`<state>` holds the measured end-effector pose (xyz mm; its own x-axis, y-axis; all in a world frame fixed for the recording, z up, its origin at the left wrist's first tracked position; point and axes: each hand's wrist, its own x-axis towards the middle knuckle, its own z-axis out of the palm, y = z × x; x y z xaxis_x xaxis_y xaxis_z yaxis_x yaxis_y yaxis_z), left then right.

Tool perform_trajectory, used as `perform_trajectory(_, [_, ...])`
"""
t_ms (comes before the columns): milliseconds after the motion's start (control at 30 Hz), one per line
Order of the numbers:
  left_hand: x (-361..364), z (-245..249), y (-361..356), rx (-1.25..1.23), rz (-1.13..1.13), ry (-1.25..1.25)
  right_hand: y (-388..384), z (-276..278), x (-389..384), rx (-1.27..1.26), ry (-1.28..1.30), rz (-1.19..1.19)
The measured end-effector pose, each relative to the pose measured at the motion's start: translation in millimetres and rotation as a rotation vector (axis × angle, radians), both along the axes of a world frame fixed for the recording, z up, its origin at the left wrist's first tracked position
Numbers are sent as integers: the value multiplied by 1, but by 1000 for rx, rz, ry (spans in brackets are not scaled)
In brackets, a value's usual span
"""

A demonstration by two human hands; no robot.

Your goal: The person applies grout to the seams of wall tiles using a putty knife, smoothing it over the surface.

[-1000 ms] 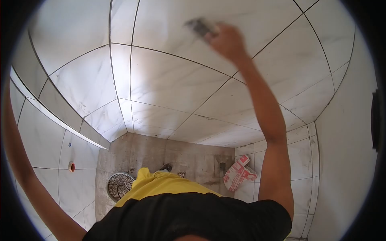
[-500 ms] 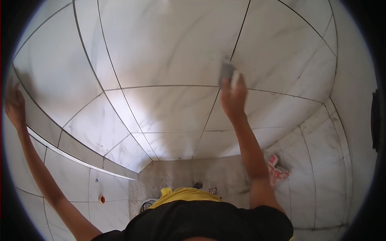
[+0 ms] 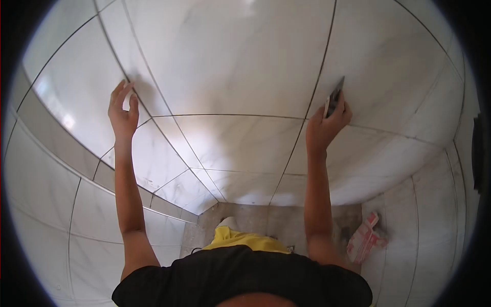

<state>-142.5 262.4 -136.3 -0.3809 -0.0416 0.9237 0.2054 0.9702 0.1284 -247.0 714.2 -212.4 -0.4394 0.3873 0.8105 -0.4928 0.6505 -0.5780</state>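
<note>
My right hand (image 3: 327, 125) is closed around a flat grey scraper (image 3: 335, 100), seen nearly edge-on with its pointed end upward. It is over the marbled wall tiles (image 3: 245, 66), just right of a dark vertical joint and close to where that joint crosses a horizontal one. My left hand (image 3: 124, 112) holds nothing. Its fingers are apart and slightly bent, with the fingertips right at the dark corner joint on the left side of the wall.
A red-and-white bag (image 3: 365, 240) lies low on the right by the tiled side wall. Bare grey floor (image 3: 255, 217) shows below, behind my yellow clothing. A narrow tiled ledge (image 3: 87, 148) runs along the left. Something dark (image 3: 476, 153) is at the far right edge.
My left hand has come inward from the far-left ledge to the corner joint. My right hand has moved right with the scraper, which has turned edge-on. The view has shifted too.
</note>
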Motion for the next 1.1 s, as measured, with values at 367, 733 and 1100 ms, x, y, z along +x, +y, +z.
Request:
perform_trajectory(367, [-111,-20,-28,-110,-35,590,-201,-52,37,45,1,149])
perform_trajectory(733, [-126,-31,-29,-152,-309,634,-165,-40,4,-170,-42,-271])
perform_trajectory(1100, [-122,-36,-28,-87,-347,645,-145,-13,-5,-310,-32,-347])
